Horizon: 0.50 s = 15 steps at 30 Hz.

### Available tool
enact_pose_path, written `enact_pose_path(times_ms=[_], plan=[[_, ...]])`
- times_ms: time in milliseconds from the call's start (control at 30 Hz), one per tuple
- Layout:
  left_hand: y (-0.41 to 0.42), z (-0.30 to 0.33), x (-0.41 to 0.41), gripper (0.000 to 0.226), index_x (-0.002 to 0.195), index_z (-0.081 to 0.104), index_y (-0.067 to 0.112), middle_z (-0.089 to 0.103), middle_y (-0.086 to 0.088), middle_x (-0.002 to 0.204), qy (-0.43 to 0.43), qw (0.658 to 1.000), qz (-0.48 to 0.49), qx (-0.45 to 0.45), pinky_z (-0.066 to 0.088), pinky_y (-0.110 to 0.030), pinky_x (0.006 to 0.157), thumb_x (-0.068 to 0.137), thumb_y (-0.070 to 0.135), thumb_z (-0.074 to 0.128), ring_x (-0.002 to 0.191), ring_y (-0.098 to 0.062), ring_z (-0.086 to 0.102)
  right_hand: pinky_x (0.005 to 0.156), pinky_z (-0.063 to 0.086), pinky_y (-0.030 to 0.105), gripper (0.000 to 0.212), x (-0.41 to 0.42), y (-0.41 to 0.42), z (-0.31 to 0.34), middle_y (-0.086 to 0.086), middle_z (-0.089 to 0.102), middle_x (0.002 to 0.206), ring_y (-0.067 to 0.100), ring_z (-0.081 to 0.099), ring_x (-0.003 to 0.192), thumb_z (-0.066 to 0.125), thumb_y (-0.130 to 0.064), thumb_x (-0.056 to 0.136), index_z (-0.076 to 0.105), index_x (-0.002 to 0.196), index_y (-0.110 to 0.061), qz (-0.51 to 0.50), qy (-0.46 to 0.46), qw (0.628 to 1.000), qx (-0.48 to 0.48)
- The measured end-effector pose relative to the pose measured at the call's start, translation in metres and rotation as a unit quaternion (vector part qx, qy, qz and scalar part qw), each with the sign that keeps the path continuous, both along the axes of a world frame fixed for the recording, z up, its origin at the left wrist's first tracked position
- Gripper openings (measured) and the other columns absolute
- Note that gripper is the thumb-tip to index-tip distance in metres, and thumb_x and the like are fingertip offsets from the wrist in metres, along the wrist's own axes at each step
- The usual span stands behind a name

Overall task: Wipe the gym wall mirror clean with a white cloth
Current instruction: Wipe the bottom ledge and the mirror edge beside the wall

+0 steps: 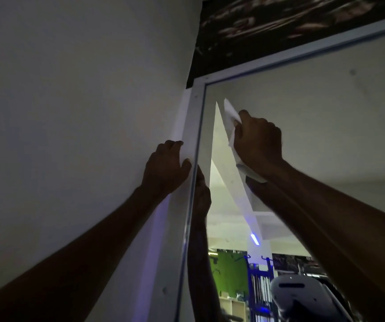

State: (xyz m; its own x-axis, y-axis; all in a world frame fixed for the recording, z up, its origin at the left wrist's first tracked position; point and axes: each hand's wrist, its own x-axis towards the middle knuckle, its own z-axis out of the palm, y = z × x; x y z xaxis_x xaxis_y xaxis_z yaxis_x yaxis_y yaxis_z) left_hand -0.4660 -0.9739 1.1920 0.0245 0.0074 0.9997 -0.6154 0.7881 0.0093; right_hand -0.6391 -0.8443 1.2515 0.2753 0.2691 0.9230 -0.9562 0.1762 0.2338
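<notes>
Mirror [314, 126] fills the right side, its white frame [192, 126] meeting the wall [70, 89]. Right hand [260, 141] presses the white cloth [231, 119] near its upper left corner; left hand [166, 168] curls around the frame edge.

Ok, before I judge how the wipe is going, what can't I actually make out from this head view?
- Contact between the white cloth and the mirror: hidden by the right hand.
- Smears or dirt on the glass: dim light, none can be made out.
- Left hand fingertips: curled over the mirror frame, hidden behind its edge.
- Mirror's right and lower parts: cut off by the picture's edges.
- Dark poster above: blurred, unreadable.
</notes>
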Motion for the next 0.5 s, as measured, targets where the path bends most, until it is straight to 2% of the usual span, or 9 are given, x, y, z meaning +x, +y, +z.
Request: enact_pose_path(times_ms=[133, 200, 267, 333, 367, 433, 500], plan=[[-0.011, 0.024, 0.001, 0.081, 0.154, 0.046, 0.004, 0.049, -0.021, 0.153, -0.008, 1.0, 0.006, 0.003, 0.04, -0.047, 0.11, 0.086, 0.047, 0.035, 0.137, -0.04, 0.047, 0.067, 0.051, 0.035, 0.034, 0.008, -0.008, 0.034, 0.017, 0.075, 0.099, 0.03, 0.073, 0.08, 0.048, -0.028, 0.113, 0.064, 0.127, -0.002, 0.04, 0.009, 0.996, -0.083], [-0.021, 0.036, 0.001, 0.085, 0.154, 0.046, 0.003, 0.048, -0.021, 0.153, 0.0, 1.0, -0.008, -0.009, 0.04, -0.047, 0.109, 0.085, 0.051, 0.031, 0.137, -0.04, 0.046, 0.071, 0.056, 0.037, 0.034, 0.018, -0.021, 0.06, 0.019, 0.075, 0.103, 0.031, 0.075, 0.085, 0.051, -0.025, 0.111, 0.063, 0.132, -0.001, 0.065, 0.046, 0.987, -0.141], [-0.027, 0.053, -0.003, 0.093, 0.157, 0.04, 0.001, 0.043, -0.022, 0.159, 0.001, 0.999, -0.047, -0.008, 0.036, -0.046, 0.114, 0.084, 0.055, 0.024, 0.144, -0.038, 0.041, 0.086, 0.059, 0.046, 0.035, 0.038, -0.034, 0.092, 0.021, 0.074, 0.119, 0.034, 0.074, 0.103, 0.056, -0.021, 0.108, 0.061, 0.137, -0.002, 0.082, 0.092, 0.974, -0.192], [-0.034, 0.069, -0.012, 0.101, 0.163, 0.026, 0.002, 0.027, -0.019, 0.17, -0.011, 0.997, -0.08, 0.009, 0.026, -0.041, 0.123, 0.081, 0.061, 0.015, 0.156, -0.031, 0.027, 0.104, 0.052, 0.056, 0.039, 0.061, -0.049, 0.126, 0.022, 0.067, 0.135, 0.038, 0.066, 0.124, 0.06, -0.016, 0.104, 0.059, 0.141, -0.002, 0.064, 0.131, 0.968, -0.205], [-0.038, 0.075, -0.018, 0.099, 0.165, 0.018, 0.004, 0.017, -0.016, 0.174, -0.021, 0.996, -0.087, 0.021, 0.022, -0.04, 0.125, 0.083, 0.059, 0.015, 0.16, -0.028, 0.02, 0.108, 0.048, 0.059, 0.04, 0.072, -0.061, 0.142, 0.024, 0.064, 0.139, 0.042, 0.061, 0.129, 0.06, -0.015, 0.104, 0.058, 0.142, -0.002, 0.046, 0.145, 0.975, -0.164], [-0.052, 0.078, -0.034, 0.094, 0.166, 0.01, 0.005, 0.007, -0.016, 0.175, -0.03, 0.994, -0.102, 0.008, 0.028, -0.045, 0.124, 0.088, 0.058, 0.01, 0.159, -0.033, 0.024, 0.118, 0.034, 0.061, 0.047, 0.089, -0.089, 0.166, 0.029, 0.047, 0.155, 0.047, 0.045, 0.144, 0.051, -0.024, 0.111, 0.048, 0.151, 0.001, -0.026, 0.125, 0.991, 0.034], [-0.063, 0.072, -0.045, 0.099, 0.167, 0.01, 0.007, 0.01, -0.017, 0.175, -0.014, 0.992, -0.123, -0.016, 0.034, -0.047, 0.12, 0.086, 0.065, 0.006, 0.154, -0.038, 0.033, 0.129, 0.008, 0.054, 0.061, 0.09, -0.123, 0.178, 0.022, 0.01, 0.174, 0.039, 0.007, 0.162, 0.029, -0.04, 0.116, 0.02, 0.166, -0.007, -0.137, 0.022, 0.969, 0.203]])
